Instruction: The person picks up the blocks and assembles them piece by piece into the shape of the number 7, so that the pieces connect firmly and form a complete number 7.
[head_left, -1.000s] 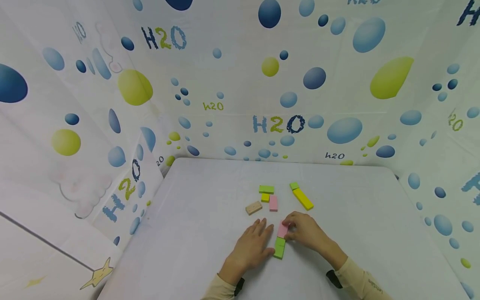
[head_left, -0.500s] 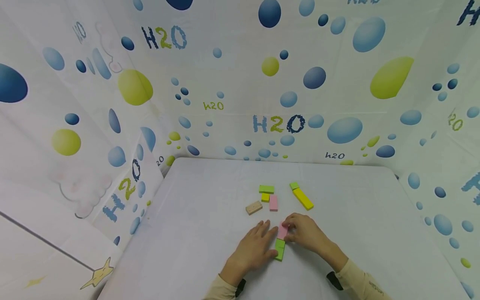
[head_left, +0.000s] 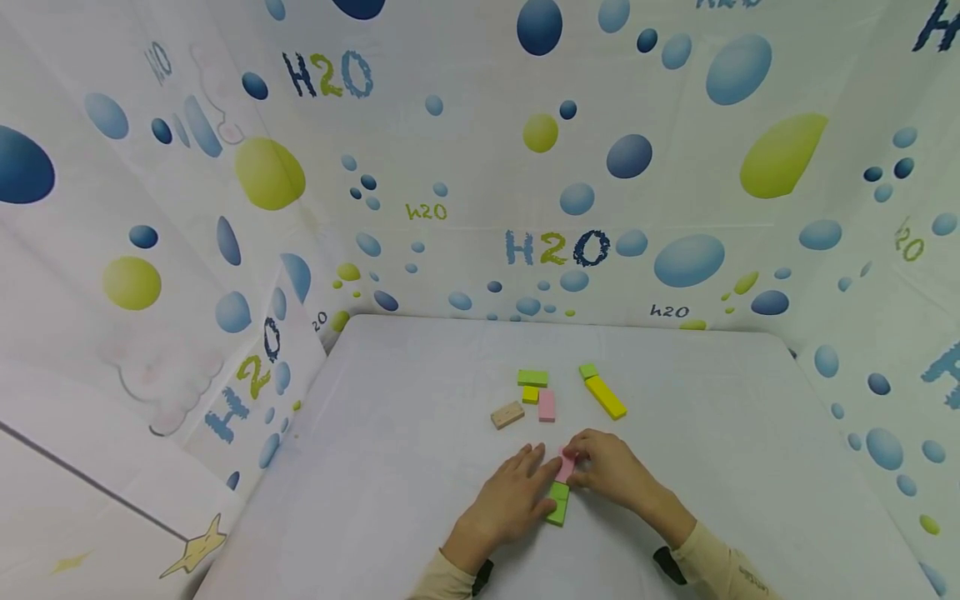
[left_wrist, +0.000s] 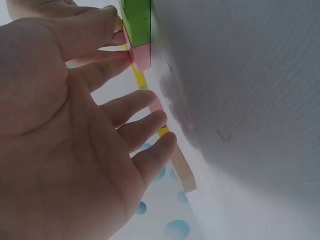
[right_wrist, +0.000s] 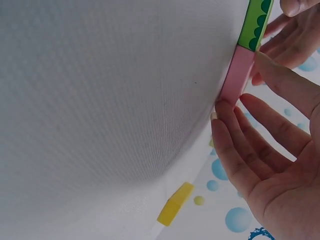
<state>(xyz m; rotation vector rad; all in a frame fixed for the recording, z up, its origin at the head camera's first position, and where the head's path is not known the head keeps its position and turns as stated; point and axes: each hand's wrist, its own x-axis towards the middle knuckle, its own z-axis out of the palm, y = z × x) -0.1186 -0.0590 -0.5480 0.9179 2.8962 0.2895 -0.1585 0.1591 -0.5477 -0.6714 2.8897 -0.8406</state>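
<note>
A pink block (head_left: 565,469) lies end to end with the green blocks (head_left: 557,505), making a short row on the white table. My right hand (head_left: 617,472) pinches the pink block at its far end and right side. In the right wrist view, the thumb and fingertips meet that pink block (right_wrist: 236,76), and dark green scallops mark the side of the green block (right_wrist: 256,26). Spread along the row's left side is my left hand (head_left: 504,502), fingers extended. Its index fingertip touches the pink block (left_wrist: 142,56), while its thumb lies at the green block (left_wrist: 136,22).
Beyond the hands are a plain wooden block (head_left: 507,416), another pink block (head_left: 547,407), a small yellow block (head_left: 530,396) and a green block (head_left: 532,378). Farther right, a long yellow block (head_left: 606,398) touches a small green block (head_left: 588,372). A printed curtain (head_left: 480,167) rises behind the table.
The row of green and pink blocks has slid slightly toward the person. Both hands have shifted with it, and the left index finger has moved in against the pink block.
</note>
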